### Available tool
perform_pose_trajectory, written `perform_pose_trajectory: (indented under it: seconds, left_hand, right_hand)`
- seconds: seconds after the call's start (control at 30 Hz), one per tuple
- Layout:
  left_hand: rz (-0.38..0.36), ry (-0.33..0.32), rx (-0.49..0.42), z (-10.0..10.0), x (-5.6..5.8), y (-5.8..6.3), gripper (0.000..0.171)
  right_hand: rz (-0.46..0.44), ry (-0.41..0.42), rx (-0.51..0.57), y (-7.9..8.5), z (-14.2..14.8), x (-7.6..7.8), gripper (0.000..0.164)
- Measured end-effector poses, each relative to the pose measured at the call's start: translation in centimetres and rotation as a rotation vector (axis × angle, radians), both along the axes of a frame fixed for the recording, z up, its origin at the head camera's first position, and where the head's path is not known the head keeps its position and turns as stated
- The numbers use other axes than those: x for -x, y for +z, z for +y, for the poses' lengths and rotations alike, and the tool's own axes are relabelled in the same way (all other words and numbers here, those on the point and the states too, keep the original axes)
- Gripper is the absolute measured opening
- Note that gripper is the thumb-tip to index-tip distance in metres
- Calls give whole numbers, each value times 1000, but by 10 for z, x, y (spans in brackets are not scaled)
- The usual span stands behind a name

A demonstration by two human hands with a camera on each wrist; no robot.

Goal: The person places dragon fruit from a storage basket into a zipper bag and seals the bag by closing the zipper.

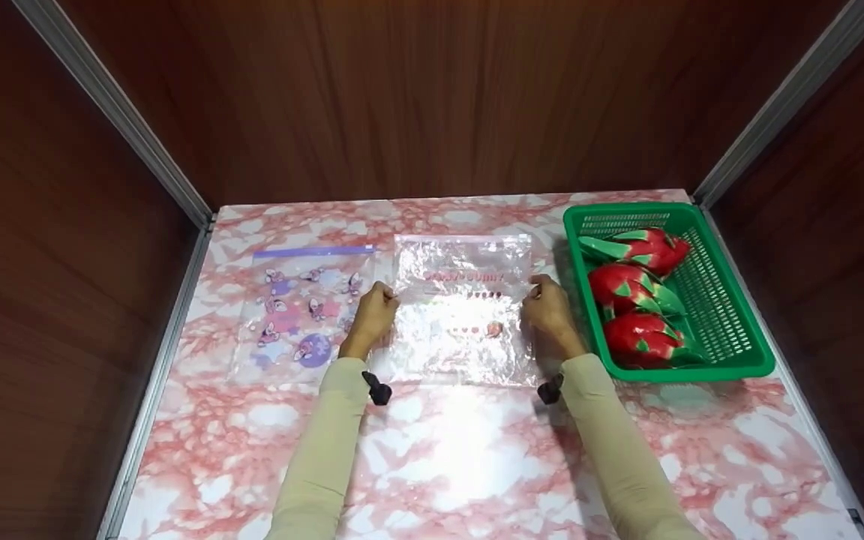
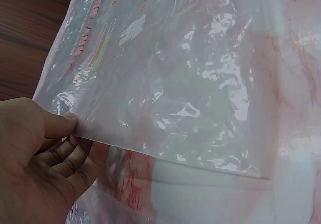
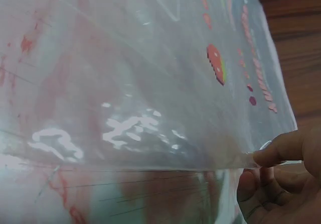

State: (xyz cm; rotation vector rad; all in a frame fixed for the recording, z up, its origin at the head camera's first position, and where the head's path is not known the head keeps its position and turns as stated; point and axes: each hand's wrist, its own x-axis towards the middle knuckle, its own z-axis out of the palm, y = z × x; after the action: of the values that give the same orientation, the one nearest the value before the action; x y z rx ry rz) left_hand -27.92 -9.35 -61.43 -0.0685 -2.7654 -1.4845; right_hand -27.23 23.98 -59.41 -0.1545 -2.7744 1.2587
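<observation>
Both hands hold a clear plastic zip bag (image 1: 447, 315) by its two side edges, over the middle of the table. Red lettering, small hearts and a strawberry print (image 3: 215, 65) mark the bag, and a pale pink zip strip (image 1: 462, 238) runs along its far end. My left hand (image 1: 376, 309) pinches the left edge between thumb and fingers, as the left wrist view also shows. On the opposite edge, the thumb and fingers of my right hand (image 1: 550, 306) pinch the plastic. In both wrist views the gripped edge is raised off the table.
Left of the held bag lies a second clear zip bag (image 1: 316, 350) with a purple strip and purple prints. A green basket (image 1: 762, 360) at the right carries three red dragon fruits (image 1: 631, 289). Brown wood panels (image 1: 432, 97) enclose the marbled table (image 1: 252, 465).
</observation>
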Motion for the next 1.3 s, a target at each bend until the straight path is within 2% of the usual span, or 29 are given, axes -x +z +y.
perform_pose_trajectory:
  seconds: [0.17, 0.43, 0.6, 0.7, 0.83, 1.0, 1.17, 1.3]
  left_hand:
    - [30, 8, -10, -3, 2, 2, 5]
    - [70, 8, -11, -7, 5, 5, 5]
    - [102, 18, -7, -8, 7, 7, 6]
    - [115, 29, -17, -9, 7, 8, 6]
    - [90, 37, -55, -11, 8, 12, 6]
    - [81, 45, -76, -14, 9, 17, 5]
    - [81, 49, -78, -16, 11, 22, 4]
    - [68, 38, -123, -18, 13, 26, 5]
  right_hand:
    - [3, -14, 42, 1, 0, 1, 30]
    - [65, -5, 85, 6, 1, 4, 17]
    - [31, -5, 88, 9, 0, 4, 9]
    - [25, 16, 95, 10, 0, 4, 13]
    - [65, 46, 126, 12, 1, 5, 18]
    - [83, 69, 195, 17, 3, 4, 10]
    - [101, 114, 269, 21, 3, 4, 18]
    - [140, 175, 347, 24, 2, 5, 21]
